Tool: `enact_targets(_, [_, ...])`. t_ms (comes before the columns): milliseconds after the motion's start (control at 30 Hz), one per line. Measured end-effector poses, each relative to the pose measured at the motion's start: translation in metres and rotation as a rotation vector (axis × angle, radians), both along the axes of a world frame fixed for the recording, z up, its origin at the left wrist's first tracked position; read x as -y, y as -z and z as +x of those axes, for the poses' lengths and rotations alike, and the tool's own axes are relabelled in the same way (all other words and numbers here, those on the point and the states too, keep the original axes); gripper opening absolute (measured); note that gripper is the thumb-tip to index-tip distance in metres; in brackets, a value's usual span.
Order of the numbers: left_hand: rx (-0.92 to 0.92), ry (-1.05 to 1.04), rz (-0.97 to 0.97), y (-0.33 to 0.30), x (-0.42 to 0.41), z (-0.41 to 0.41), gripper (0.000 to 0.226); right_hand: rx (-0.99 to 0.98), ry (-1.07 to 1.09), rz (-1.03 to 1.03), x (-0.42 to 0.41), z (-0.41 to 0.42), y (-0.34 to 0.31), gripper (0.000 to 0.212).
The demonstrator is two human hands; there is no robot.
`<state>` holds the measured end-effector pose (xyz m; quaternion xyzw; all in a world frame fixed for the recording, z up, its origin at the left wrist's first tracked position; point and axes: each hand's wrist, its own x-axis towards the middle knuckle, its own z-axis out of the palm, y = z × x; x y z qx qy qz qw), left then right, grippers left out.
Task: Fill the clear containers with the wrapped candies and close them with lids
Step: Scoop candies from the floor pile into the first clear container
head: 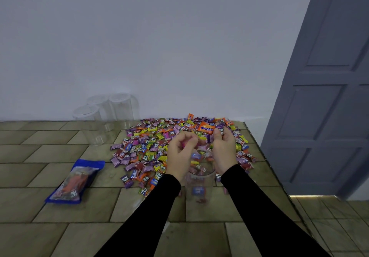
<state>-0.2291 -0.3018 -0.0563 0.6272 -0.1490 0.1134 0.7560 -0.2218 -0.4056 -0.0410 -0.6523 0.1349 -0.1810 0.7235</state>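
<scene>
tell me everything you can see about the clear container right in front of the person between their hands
The clear container is a see-through, plastic-looking cylinder standing upright on the tiled surface, open at the top with no lid. A few wrapped candies lie inside, low down. It stands at the near edge of the candy pile, between both forearms, beneath the hands.

This looks like a room in a home — plain and sparsely furnished rather than a shop or workshop. A bare, pale painted wall fills the far side, and a grey panelled door stands at the right, the sort found inside a house. The surface is finished in olive-brown rectangular tiles with dark grout, and similar tiles run along the floor at near right. A heap of mixed wrapped candies spread loose on it suggests a domestic setting.
</scene>
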Motion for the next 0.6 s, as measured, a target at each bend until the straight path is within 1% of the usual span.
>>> enact_targets(67, [-0.01, 0.02, -0.026, 0.004, -0.001, 0.0, 0.021, -0.013, -0.003, -0.002, 0.0, 0.001, 0.002, 0.044])
enact_targets(133, [-0.006, 0.022, -0.076, 0.011, -0.002, 0.001, 0.025, -0.002, 0.001, -0.02, 0.0, 0.001, 0.003, 0.029])
enact_targets(167, [-0.01, 0.011, -0.1, 0.013, -0.002, 0.001, 0.028, -0.001, -0.002, -0.025, -0.001, 0.001, 0.003, 0.028])
enact_targets(200, [-0.031, -0.008, -0.113, 0.016, -0.002, 0.002, 0.03, -0.001, -0.006, -0.012, -0.001, 0.001, 0.003, 0.039])
enact_targets(233, [-0.073, -0.015, -0.118, 0.018, -0.003, 0.003, 0.031, -0.012, -0.01, -0.008, -0.001, 0.0, 0.001, 0.049])
enact_targets(300, [-0.258, 0.066, -0.135, 0.021, -0.002, 0.0, 0.04, -0.022, -0.017, -0.016, 0.0, -0.002, 0.0, 0.056])
enact_targets(367, [-0.449, 0.227, -0.169, 0.021, -0.002, -0.003, 0.063, -0.011, -0.029, -0.031, 0.002, -0.004, -0.001, 0.055])
enact_targets(400, [-0.492, 0.283, -0.192, 0.022, -0.001, -0.004, 0.073, -0.006, -0.036, -0.035, 0.002, -0.005, -0.003, 0.055])
enact_targets(500, [-0.497, 0.292, -0.208, 0.026, 0.0, -0.001, 0.088, 0.023, -0.055, -0.052, 0.002, -0.01, -0.008, 0.054])
enact_targets(600, [-0.462, 0.267, -0.195, 0.03, 0.001, 0.002, 0.09, 0.046, -0.089, -0.084, 0.002, -0.011, -0.008, 0.052])
